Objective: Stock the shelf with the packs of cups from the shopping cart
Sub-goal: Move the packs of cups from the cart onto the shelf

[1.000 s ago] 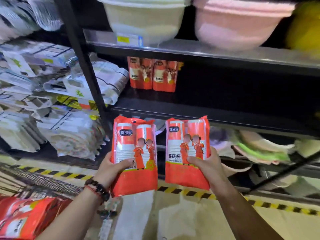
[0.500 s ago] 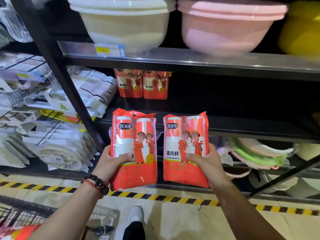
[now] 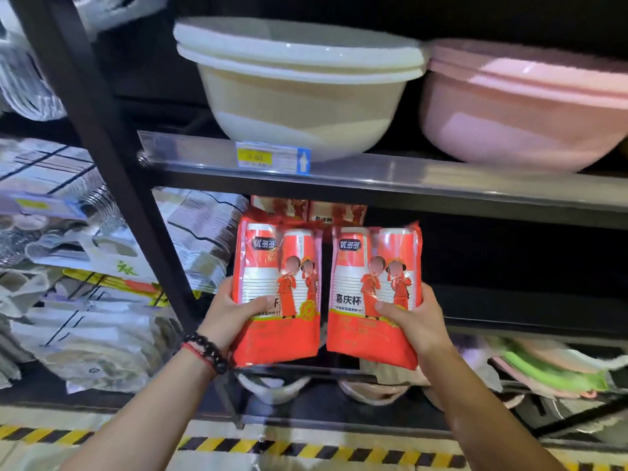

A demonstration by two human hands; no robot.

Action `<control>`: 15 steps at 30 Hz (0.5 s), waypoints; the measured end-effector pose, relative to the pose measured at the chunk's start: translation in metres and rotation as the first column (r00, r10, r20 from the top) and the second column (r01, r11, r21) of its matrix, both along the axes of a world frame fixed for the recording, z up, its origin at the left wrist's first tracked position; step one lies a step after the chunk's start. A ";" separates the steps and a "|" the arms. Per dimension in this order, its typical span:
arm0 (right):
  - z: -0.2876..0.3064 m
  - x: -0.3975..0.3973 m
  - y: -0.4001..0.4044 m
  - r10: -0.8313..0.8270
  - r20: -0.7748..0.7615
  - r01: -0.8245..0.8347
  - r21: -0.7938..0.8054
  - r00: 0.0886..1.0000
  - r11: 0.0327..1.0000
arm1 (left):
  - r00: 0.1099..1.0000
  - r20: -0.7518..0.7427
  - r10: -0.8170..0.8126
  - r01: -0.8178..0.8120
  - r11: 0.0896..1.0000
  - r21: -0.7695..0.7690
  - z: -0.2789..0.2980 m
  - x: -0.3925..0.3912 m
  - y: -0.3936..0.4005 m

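Packs in each hand now raised nearer the shelf.

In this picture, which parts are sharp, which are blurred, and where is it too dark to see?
Head view: the two red cup packs, left and right, and both hands are fairly sharp; the price label is smeared and unreadable; the shelf recess right of the packs is nearly black; straight shelf edges bow towards the borders, a wide-angle effect.
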State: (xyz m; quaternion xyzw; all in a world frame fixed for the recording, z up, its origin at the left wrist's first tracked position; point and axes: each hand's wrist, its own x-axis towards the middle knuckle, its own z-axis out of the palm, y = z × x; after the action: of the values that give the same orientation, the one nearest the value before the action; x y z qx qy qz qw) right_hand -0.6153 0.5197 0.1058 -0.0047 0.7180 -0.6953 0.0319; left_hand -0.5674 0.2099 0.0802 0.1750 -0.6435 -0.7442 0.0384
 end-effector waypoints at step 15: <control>-0.039 -0.101 -0.030 -0.111 0.046 0.107 0.086 0.993 0.991 | 0.990 0.119 0.072 -0.025 0.934 -0.357 -0.005 -0.110 -0.054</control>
State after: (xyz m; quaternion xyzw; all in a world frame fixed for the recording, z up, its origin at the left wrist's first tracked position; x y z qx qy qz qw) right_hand -0.7164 0.4896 0.0672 0.0534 0.7445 -0.6654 0.0123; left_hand -0.6776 0.1561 0.0753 0.2293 -0.7637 -0.6018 0.0457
